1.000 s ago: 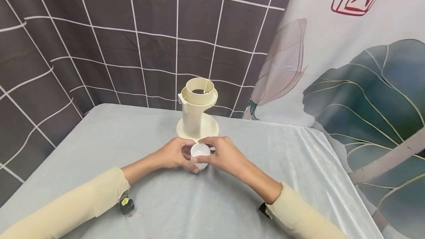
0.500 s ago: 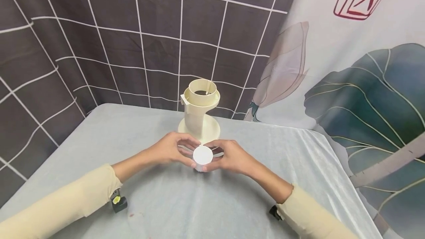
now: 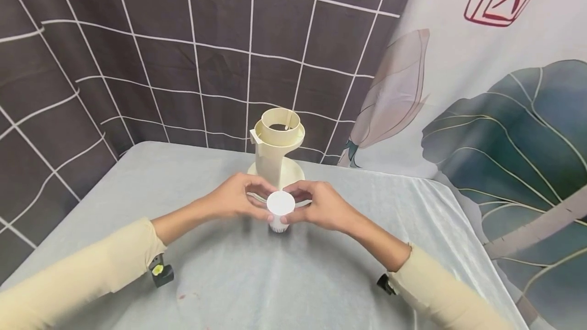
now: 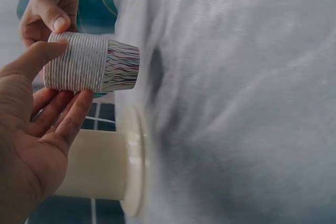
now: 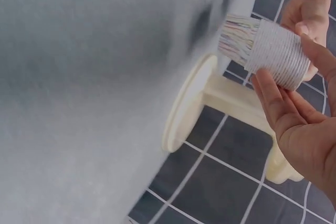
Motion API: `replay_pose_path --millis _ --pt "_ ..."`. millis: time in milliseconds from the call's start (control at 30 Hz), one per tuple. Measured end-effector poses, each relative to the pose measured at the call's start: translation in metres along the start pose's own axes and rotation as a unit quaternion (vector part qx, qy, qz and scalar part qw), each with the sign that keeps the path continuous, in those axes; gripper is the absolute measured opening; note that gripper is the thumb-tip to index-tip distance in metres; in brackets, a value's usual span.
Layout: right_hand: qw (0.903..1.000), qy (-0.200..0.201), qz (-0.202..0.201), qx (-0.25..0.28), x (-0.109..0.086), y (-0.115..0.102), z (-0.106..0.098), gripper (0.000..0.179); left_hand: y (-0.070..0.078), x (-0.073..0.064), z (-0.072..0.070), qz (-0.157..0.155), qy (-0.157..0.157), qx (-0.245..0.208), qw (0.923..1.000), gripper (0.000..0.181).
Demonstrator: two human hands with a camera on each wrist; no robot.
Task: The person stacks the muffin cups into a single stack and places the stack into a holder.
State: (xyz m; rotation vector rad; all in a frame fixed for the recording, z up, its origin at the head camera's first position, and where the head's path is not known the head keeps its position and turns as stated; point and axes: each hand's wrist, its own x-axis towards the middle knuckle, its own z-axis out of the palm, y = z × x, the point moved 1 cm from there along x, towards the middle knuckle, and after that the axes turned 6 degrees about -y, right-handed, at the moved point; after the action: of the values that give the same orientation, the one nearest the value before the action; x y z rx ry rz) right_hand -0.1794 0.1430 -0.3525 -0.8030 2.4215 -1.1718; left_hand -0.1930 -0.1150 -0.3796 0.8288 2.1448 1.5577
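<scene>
A stack of nested paper cups (image 3: 281, 207) is upright between both hands, mouth up in the head view. Many white rims are packed together, and the lowest cup shows coloured wavy lines (image 4: 122, 66). My left hand (image 3: 236, 197) grips the stack from the left, thumb near the top rims and fingers behind. From the right, my right hand (image 3: 327, 208) pinches it the same way, its thumb at the front. The stack's shadow falls on the cloth, apart from its base. Just behind stands a cream plastic stand (image 3: 268, 162) with a round base and an open ring on top.
A pale grey-blue cloth covers the table (image 3: 275, 279). Behind it hangs a dark curtain with a white grid (image 3: 211, 70). At the right is a white curtain printed with leaves (image 3: 518, 121). A small dark device (image 3: 161, 273) sits under the left sleeve.
The stack has risen off the cloth a little toward the stand, showing its striped bottom. Both hands moved up with it, and the right fingers have shifted from the rim to its side.
</scene>
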Motion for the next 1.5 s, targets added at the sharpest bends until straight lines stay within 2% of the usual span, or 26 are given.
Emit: replay_pose_path --millis 333,733,967,1133,1333,1500 --pt "0.9988 0.034 0.0 0.036 -0.001 -0.032 -0.031 0.058 0.044 0.007 -0.016 0.03 0.029 0.009 0.9991 0.054" --pt "0.9973 0.059 -0.039 0.021 0.004 -0.065 -0.065 0.055 0.091 0.02 -0.04 0.058 0.048 0.028 0.9968 0.054" --pt "0.9953 0.087 -0.041 -0.012 0.011 -0.084 -0.089 0.052 0.116 0.029 -0.055 0.097 0.064 0.038 0.9925 0.052" --pt "0.9939 0.1 -0.039 -0.023 0.016 -0.095 -0.102 0.052 0.131 0.035 -0.063 0.107 0.08 0.057 0.9894 0.05" --pt "0.9915 0.117 -0.039 -0.04 0.023 -0.105 -0.114 0.051 0.142 0.041 -0.073 0.112 0.084 0.049 0.9889 0.051" --pt "0.9904 0.122 -0.044 -0.048 0.03 -0.111 -0.123 0.049 0.15 0.047 -0.08 0.117 0.097 0.066 0.9861 0.051"
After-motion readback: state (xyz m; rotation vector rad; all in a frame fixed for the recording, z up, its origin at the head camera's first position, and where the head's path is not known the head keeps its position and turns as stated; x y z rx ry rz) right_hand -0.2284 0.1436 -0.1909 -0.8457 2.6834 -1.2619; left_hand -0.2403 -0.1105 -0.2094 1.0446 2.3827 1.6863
